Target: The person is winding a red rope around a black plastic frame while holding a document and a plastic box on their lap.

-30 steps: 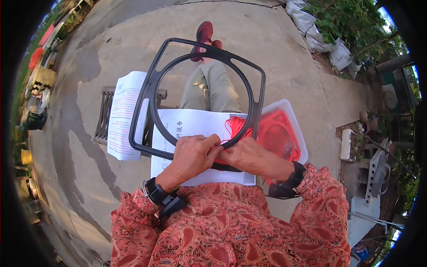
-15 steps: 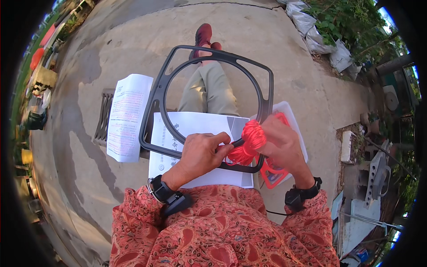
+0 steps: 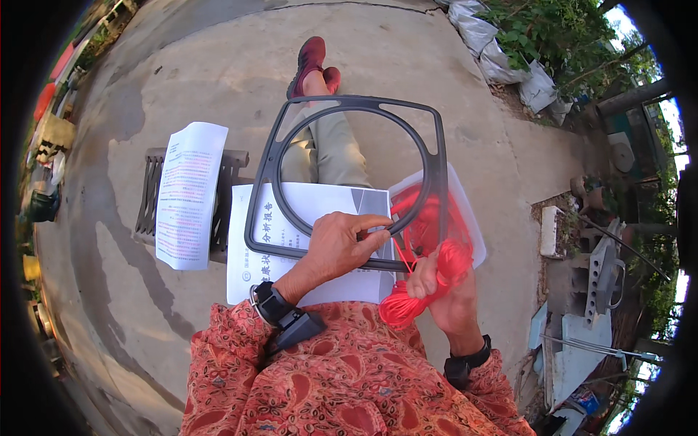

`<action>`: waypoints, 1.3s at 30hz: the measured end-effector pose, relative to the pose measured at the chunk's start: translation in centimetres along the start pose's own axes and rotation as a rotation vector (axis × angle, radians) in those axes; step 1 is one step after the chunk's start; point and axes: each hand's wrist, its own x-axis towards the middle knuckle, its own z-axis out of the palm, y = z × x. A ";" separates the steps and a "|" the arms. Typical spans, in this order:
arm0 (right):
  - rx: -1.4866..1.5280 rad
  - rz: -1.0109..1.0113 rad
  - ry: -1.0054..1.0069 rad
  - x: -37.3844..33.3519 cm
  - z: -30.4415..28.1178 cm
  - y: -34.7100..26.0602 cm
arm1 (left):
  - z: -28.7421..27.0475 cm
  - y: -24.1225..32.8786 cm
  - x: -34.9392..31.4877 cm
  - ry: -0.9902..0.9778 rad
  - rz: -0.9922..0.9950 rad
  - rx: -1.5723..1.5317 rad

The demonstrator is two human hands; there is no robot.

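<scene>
Your left hand [image 3: 336,248] pinches the black frame [image 3: 270,166] by its ring; your right hand [image 3: 454,307] grips red cord [image 3: 399,307].

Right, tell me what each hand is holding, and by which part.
The left hand pinches the black frame by the lower-right part of its inner ring; the right hand grips the red cord bundle around its middle.

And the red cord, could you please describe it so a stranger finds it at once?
Find the large black frame. Near its lower right corner, the right hand grips the red cord. Unlike the red contents in the tub, it is thin, bundled strands.
</scene>
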 end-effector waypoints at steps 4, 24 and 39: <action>0.201 -0.029 0.075 -1.0 -0.1 2.0 | -0.4 0.3 0.3 -0.070 0.016 0.051; -0.289 -0.544 0.063 6.5 5.1 -3.1 | 0.3 -1.5 -1.0 -0.032 0.106 0.203; -0.335 -0.175 -0.038 14.9 2.8 -6.3 | -2.4 1.8 -5.1 -0.096 0.534 0.485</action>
